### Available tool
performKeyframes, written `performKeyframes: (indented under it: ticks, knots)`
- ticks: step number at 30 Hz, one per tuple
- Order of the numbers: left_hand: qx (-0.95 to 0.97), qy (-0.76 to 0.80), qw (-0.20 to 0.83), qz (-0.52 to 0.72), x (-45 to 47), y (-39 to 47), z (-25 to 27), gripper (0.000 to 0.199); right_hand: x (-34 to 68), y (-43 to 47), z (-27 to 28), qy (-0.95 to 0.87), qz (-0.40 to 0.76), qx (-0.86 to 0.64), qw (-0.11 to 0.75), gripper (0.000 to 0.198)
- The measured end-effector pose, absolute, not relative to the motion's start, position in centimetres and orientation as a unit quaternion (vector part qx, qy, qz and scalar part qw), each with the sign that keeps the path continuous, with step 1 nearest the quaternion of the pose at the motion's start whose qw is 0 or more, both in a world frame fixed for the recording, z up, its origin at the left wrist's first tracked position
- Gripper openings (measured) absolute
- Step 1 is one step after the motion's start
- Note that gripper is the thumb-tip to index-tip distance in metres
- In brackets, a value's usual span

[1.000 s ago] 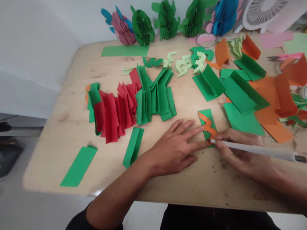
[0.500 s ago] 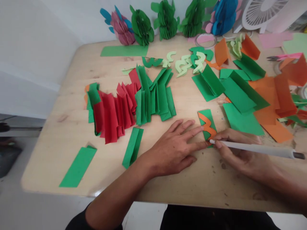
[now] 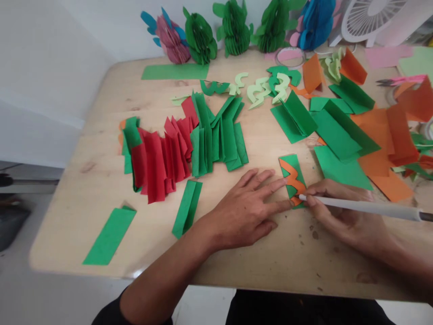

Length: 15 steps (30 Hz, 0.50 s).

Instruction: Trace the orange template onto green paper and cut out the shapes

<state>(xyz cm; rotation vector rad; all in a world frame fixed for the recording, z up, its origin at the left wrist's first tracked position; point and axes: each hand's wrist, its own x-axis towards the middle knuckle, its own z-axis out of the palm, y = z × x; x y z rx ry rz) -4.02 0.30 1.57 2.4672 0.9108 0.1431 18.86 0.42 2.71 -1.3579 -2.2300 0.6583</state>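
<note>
A wavy orange paper cutout point(image 3: 295, 184) lies on a small green paper piece point(image 3: 292, 160) near the front of the table. Flat and with fingers spread, my left hand point(image 3: 252, 205) presses its fingertips on the left edge of both. My right hand point(image 3: 338, 212) pinches a white pen point(image 3: 367, 206), whose tip touches the lower part of the orange cutout. To the left of my left hand stands a folded green strip point(image 3: 187, 208). Behind it are a row of folded red papers point(image 3: 155, 164) and a bunch of folded green papers point(image 3: 219, 137).
Several folded green sheets point(image 3: 343, 131) and orange sheets point(image 3: 375, 131) crowd the right side. Light green wavy scraps point(image 3: 260, 91) lie mid-table. Pleated paper figures point(image 3: 235, 31) and a white fan point(image 3: 372, 18) line the back. Pink-handled pliers point(image 3: 402, 80) lie far right.
My right hand has shifted the pen slightly to the right, and its tip has moved a little up and right along the orange cutout. My left hand stays in place.
</note>
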Motion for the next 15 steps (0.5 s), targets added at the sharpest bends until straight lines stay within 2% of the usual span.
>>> performKeyframes:
  ticks: [15]
  knots:
    - [0.908,0.334,0.246,0.056,-4.04,0.26,1.53,0.045,18.95,0.58,2.68,-0.814,0.201,-0.493,0.233,0.011]
